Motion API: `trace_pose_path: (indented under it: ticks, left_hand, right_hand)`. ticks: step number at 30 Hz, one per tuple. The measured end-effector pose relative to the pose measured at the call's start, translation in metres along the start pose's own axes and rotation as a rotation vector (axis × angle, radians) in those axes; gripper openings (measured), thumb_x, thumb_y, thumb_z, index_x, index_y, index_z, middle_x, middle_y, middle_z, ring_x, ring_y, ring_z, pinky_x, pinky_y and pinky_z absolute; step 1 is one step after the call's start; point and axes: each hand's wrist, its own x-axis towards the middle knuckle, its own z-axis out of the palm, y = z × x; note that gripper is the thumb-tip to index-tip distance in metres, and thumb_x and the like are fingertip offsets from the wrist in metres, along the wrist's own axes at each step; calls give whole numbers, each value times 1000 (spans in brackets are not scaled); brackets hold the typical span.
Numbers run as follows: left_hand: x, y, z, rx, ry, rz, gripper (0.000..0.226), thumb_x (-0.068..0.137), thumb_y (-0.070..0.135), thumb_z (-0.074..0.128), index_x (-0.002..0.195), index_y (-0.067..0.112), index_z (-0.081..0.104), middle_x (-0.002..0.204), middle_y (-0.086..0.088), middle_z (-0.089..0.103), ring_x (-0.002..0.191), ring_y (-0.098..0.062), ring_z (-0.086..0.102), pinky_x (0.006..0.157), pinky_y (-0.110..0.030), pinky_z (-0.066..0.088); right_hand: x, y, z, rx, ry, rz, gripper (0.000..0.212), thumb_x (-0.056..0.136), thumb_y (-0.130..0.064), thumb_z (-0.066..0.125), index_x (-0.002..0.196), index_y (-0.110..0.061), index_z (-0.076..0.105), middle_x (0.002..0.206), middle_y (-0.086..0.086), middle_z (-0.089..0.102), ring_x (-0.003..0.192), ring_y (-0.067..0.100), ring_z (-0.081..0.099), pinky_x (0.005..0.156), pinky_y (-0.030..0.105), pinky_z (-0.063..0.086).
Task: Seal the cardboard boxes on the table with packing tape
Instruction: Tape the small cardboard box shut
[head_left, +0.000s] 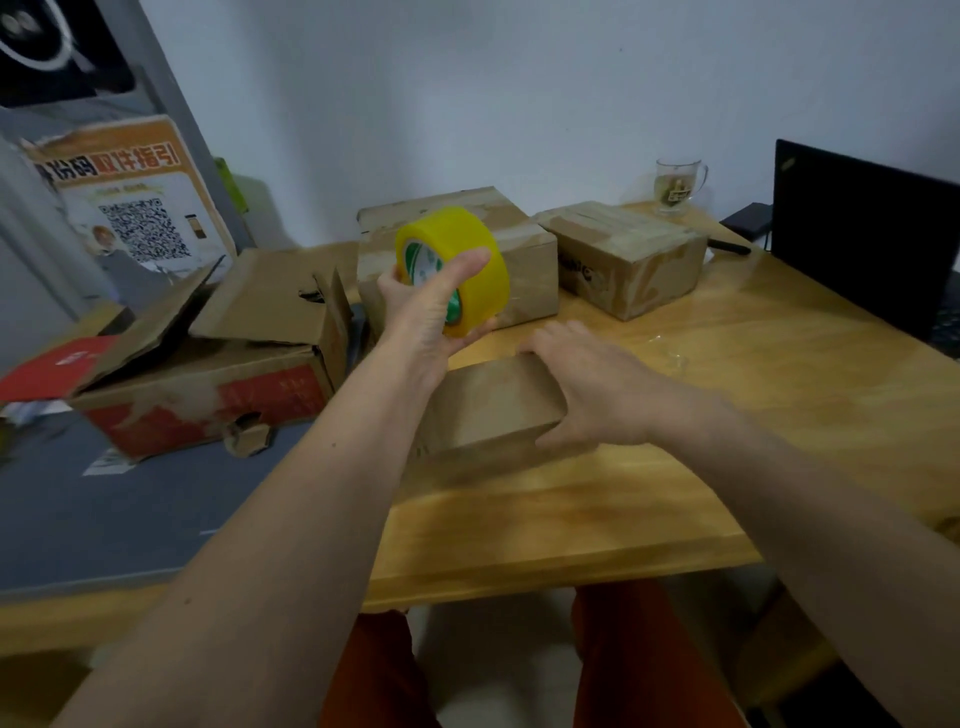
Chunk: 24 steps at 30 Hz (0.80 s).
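My left hand (423, 306) grips a yellow roll of packing tape (467, 249), held in the air above the table. Below it a small flat cardboard box (483, 410) lies on the wooden table (727, 415). My right hand (582, 384) rests on the box's right end, fingers over the far top edge and thumb against the near side. Two closed cardboard boxes stand behind: a larger one (524, 254) and a smaller one (639, 260) to its right, both with tape marks on them.
A large red-and-brown box (208, 384) with open flaps sits at the left on a grey surface. A glass mug (678, 184), a black pen (727, 245) and a dark laptop (862, 234) occupy the table's back right. A poster leans at the left wall.
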Motion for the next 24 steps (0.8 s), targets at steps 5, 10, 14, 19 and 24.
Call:
trace_pose_path:
  ticks: [5,10,14,19,24]
  left_hand:
    - [-8,29,-20,-33,21,132,114,45,27,93,140,28,31,130,0,48,114,-30,55,67,-45,59]
    - [-12,23,-47,-29,49,123,102,62,19,91,141,30,27,133,-1,45,119,-31,52,66,-42,60]
    - [-14,7,-65,-53,97,58,93,68,19,88,139,30,29,130,0,45,118,-30,53,72,-46,61]
    - [-14,-8,-79,-82,143,11,92,71,20,87,141,30,29,136,-3,43,119,-31,53,68,-43,60]
    - [-16,-12,-83,-59,117,29,95,62,24,88,136,33,29,128,2,46,116,-28,54,64,-38,60]
  right_hand:
    - [-16,-4,27,-329,407,153,78,53,-32,90,118,-13,49,109,8,52,101,28,48,89,42,40]
    - [-35,-15,58,-306,268,118,75,70,-52,72,130,-13,48,128,6,57,120,24,52,111,56,29]
    - [-45,-18,64,-255,215,124,70,89,-61,36,143,-15,43,148,4,44,139,18,37,119,44,10]
    - [-34,-33,65,-233,254,273,77,91,-62,26,142,-6,43,148,14,43,141,26,35,115,35,7]
    - [-12,-48,67,-235,147,109,76,90,-66,34,148,-17,31,155,4,33,143,33,29,119,43,13]
